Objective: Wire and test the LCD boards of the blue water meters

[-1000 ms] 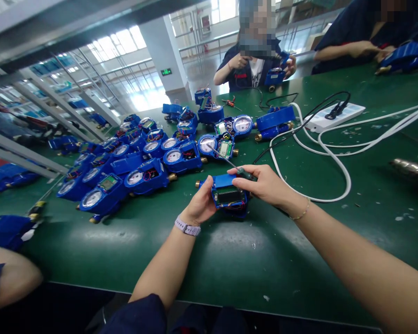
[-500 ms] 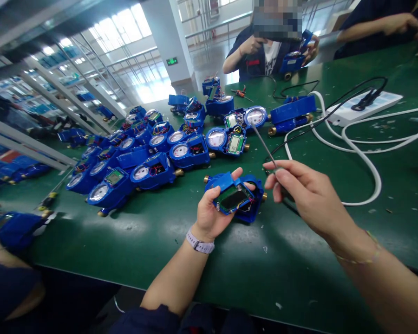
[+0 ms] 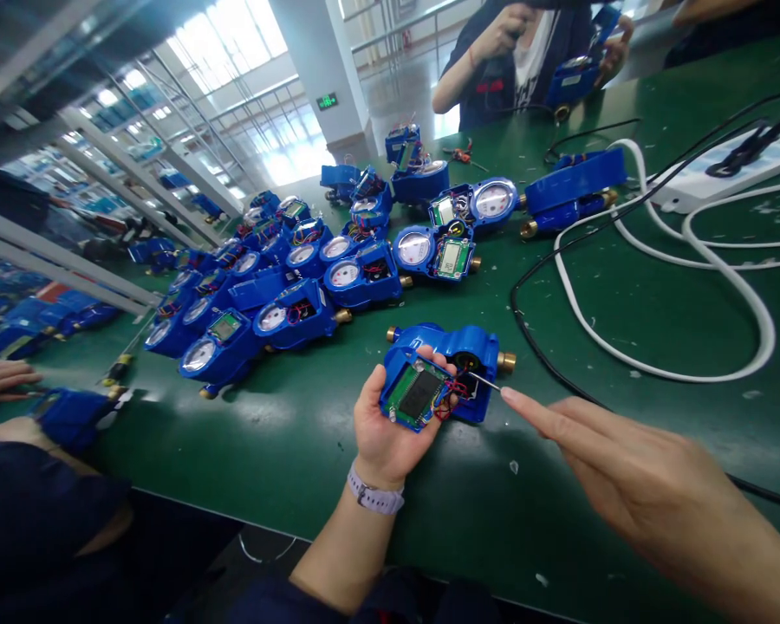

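My left hand (image 3: 383, 425) is closed round a small blue display module (image 3: 416, 394) with a dark screen and red wires, lifted out of a blue water meter body (image 3: 458, 347) lying on the green table (image 3: 299, 433). My right hand (image 3: 624, 472) holds a thin screwdriver (image 3: 484, 381), forefinger stretched along its shaft, tip pointing into the open meter beside the wires. A pale watch is on my left wrist.
Several blue meters (image 3: 299, 286) lie in a heap at centre left. White cable (image 3: 689, 260) and a black cord (image 3: 546, 277) loop at right toward a white power strip (image 3: 721, 173). A person (image 3: 533, 52) across the table holds a meter. Another person's arm (image 3: 13, 399) is at left.
My left hand has tipped the display module up and out of the meter body. My right hand swung the screwdriver down from pointing away to poking into the meter. The view shifted lower.
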### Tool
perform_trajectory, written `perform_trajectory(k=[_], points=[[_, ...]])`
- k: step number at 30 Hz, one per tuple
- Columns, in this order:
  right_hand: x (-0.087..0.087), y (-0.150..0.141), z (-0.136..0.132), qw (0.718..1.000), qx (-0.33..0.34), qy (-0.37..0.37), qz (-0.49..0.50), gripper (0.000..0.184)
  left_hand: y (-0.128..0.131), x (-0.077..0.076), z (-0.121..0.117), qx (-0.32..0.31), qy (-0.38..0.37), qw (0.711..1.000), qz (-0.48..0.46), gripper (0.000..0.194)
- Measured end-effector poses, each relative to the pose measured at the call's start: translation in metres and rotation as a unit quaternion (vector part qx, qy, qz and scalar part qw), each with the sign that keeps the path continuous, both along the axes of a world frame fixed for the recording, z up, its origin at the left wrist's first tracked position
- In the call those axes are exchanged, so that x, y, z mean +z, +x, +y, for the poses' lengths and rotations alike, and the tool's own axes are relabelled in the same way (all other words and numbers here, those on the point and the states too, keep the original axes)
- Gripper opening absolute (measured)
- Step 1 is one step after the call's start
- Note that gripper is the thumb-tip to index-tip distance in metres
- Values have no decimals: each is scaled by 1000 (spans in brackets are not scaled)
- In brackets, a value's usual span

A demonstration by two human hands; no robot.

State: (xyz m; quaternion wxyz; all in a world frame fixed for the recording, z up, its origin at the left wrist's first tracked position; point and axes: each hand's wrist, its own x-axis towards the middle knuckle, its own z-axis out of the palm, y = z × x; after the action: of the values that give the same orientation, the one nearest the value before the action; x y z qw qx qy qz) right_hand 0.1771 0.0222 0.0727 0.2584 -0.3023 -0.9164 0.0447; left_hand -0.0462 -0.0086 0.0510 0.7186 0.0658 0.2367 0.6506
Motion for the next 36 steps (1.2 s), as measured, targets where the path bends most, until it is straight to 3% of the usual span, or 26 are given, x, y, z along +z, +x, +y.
perform_trajectory(k=[5, 10, 21, 31, 36], points=[[4, -14, 2, 997, 34, 57, -35, 53, 3, 0, -8, 24, -14, 999, 22, 56], [8, -22, 4, 994, 31, 95, -39, 48, 6, 1, -8, 48, 9, 997, 66, 72], [6, -28, 6, 992, 15, 121, -18, 33, 3, 2, -3, 34, -20, 999, 4, 76], [6, -25, 0, 990, 3, 121, -70, 38, 11, 3, -5, 63, -26, 996, 49, 70], [0, -30, 5, 995, 2, 99, -25, 36, 13, 6, -4, 76, -50, 994, 53, 70]])
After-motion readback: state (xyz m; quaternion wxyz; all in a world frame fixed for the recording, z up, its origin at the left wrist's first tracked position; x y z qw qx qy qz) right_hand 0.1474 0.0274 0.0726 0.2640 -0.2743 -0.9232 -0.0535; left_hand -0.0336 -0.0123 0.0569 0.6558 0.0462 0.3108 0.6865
